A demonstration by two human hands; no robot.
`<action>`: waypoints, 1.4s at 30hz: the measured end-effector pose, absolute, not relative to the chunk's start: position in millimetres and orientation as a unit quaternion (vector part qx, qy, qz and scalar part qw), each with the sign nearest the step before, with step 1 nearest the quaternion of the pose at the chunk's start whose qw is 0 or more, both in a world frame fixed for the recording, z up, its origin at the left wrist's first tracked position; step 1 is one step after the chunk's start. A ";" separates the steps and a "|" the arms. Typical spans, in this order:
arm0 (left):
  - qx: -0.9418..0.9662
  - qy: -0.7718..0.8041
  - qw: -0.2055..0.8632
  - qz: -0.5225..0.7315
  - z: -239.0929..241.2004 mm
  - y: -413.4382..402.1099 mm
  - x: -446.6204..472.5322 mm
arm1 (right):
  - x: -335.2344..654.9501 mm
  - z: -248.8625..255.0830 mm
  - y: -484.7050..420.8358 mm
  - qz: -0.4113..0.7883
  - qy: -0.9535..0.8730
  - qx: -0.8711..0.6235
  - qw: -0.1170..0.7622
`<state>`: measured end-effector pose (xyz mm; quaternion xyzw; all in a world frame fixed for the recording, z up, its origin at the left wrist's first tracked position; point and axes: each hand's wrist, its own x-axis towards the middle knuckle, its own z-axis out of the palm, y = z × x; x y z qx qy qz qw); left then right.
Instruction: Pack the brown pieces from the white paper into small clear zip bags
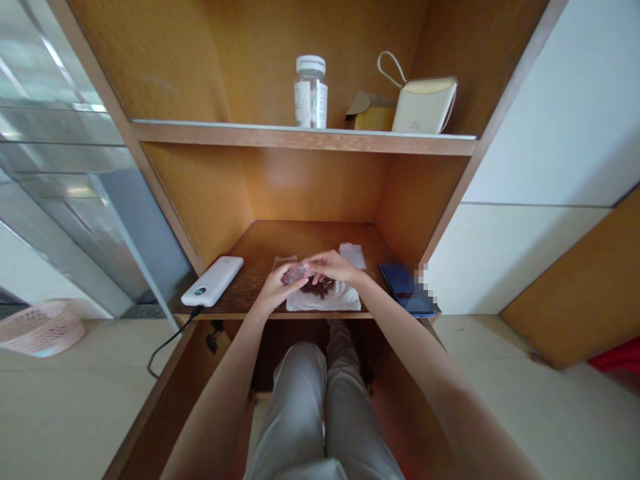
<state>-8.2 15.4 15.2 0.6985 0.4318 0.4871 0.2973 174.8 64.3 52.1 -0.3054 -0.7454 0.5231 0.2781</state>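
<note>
My left hand (277, 287) and my right hand (333, 267) meet over the wooden desk shelf (260, 250). Both pinch a small clear plastic bag (295, 273) between their fingertips. Just below the hands, a pile of small dark red pieces (320, 289) lies on a white tissue (325, 301) near the desk's front edge. What is inside the bag is too small to make out.
A white power bank (213, 281) with a black cable lies at the left of the desk. A dark blue phone (406, 288) lies at the right, a small white packet (353, 255) behind the hands. The upper shelf holds a clear jar (311, 92), a cardboard box (370, 112) and a cream pouch (425, 104). A pink basket (43, 327) stands on the floor at left.
</note>
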 end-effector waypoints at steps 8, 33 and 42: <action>0.698 0.447 0.300 0.473 16.1 14.6 -8.9 | 181.4 51.6 63.1 0.527 -0.740 -0.306 0.285; 0.687 0.468 0.278 0.480 10.1 18.1 -13.4 | 204.3 42.4 65.6 0.085 -0.827 -0.552 0.063; 0.689 0.471 0.284 0.472 11.4 16.9 -12.9 | 205.8 43.0 66.6 0.120 -0.788 -0.579 0.169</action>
